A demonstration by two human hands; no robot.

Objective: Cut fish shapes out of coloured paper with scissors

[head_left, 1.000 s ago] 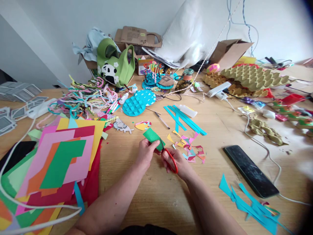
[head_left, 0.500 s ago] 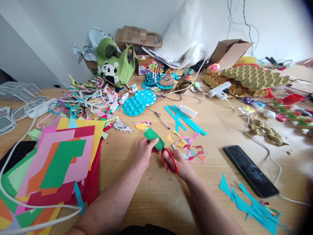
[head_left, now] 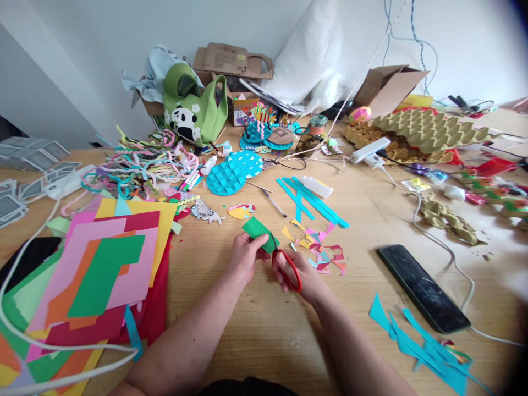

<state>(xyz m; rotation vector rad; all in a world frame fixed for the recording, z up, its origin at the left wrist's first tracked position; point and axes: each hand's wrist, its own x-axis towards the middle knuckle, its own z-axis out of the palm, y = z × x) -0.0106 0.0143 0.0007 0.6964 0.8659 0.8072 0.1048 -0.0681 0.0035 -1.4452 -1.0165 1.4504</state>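
Observation:
My left hand (head_left: pixel 246 254) pinches a small piece of green paper (head_left: pixel 254 229) over the middle of the table, thumb on top. In my right hand (head_left: pixel 303 270) is a pair of red-handled scissors (head_left: pixel 295 273), fingers wrapped round the loops. The dark blades meet the right end of the green paper. Just beyond my right hand lie colourful paper scraps (head_left: pixel 317 245). Past them are blue paper strips (head_left: pixel 311 201) and a white glue bottle (head_left: pixel 317 186). A pen (head_left: pixel 274 203) and yellow-and-pink paper cutouts (head_left: pixel 241 210) rest farther off, ahead of my left hand.
Coloured paper sheets (head_left: pixel 136 264) are stacked at left, crossed by a white cable (head_left: pixel 74 348). A phone (head_left: pixel 423 289) and blue offcuts (head_left: pixel 429 352) lie at right. Behind stand a green bag (head_left: pixel 206 110), a jar (head_left: pixel 312 137), blue discs (head_left: pixel 226 177) and egg cartons (head_left: pixel 429 129).
The scissors' handles have shifted very slightly in my right hand. My left hand still pinches the green paper in nearly the same place.

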